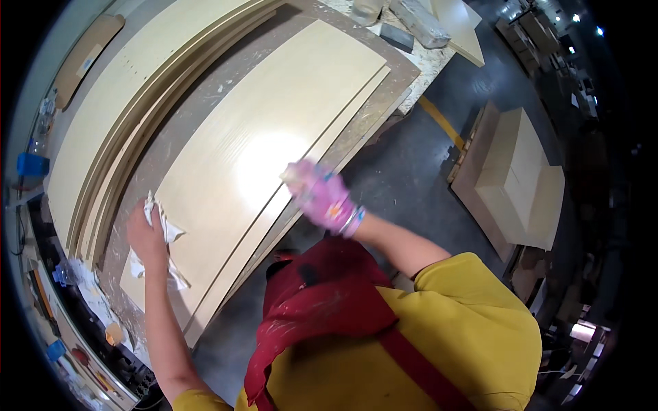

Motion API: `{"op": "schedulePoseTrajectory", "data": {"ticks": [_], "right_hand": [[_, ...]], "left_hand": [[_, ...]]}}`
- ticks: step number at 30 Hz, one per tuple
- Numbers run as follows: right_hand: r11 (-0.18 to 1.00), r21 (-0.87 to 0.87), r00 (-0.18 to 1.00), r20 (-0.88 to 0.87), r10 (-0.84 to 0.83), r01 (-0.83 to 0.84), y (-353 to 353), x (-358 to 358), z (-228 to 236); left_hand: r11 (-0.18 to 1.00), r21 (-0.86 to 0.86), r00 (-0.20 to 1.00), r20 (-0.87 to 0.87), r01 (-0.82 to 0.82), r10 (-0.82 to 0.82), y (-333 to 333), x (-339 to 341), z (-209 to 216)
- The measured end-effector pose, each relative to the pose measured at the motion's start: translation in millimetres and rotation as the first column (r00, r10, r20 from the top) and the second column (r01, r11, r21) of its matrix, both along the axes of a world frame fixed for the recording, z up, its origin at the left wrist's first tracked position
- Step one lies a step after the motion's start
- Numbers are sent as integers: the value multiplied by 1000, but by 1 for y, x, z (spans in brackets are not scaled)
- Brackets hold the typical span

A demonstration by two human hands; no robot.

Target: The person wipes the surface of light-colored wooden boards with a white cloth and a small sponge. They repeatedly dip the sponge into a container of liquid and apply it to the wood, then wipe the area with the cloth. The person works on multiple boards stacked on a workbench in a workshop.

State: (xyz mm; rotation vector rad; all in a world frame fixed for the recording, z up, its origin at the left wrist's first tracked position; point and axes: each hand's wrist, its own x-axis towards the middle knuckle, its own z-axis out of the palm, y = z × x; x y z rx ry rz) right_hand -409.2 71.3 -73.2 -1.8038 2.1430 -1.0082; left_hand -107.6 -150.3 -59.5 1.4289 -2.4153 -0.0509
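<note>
Across the workbench lies a pale wooden panel (274,89) with a fine grain, glossy where light reflects off it. A second panel (360,96) shows its edge just beneath. At the near left end my bare left hand (145,236) grips a crumpled white cloth (173,234) against the surface. My right hand (322,197), in a pink patterned glove, is at the panel's right-hand edge. Its fingers are curled and smeared by motion. Something pale shows at the fingertips, but I cannot make out what it is.
Curved wooden panels (113,137) are stacked along the left of the paint-spotted bench (226,82). Grey blocks (419,24) stand at the far right corner. On the floor to the right, large pale boards (517,181) rest on a pallet. A blue container (33,164) is at far left.
</note>
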Motion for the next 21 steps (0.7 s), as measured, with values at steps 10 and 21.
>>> {"op": "schedulePoseTrajectory", "data": {"ticks": [10, 21], "right_hand": [[898, 40, 637, 719, 278, -438, -18, 116, 32], [873, -104, -469, 870, -153, -477, -76, 73, 73]], "left_hand": [[970, 241, 878, -471, 39, 81, -10, 9, 4], [992, 130, 993, -120, 2, 14, 61, -24, 30]]}}
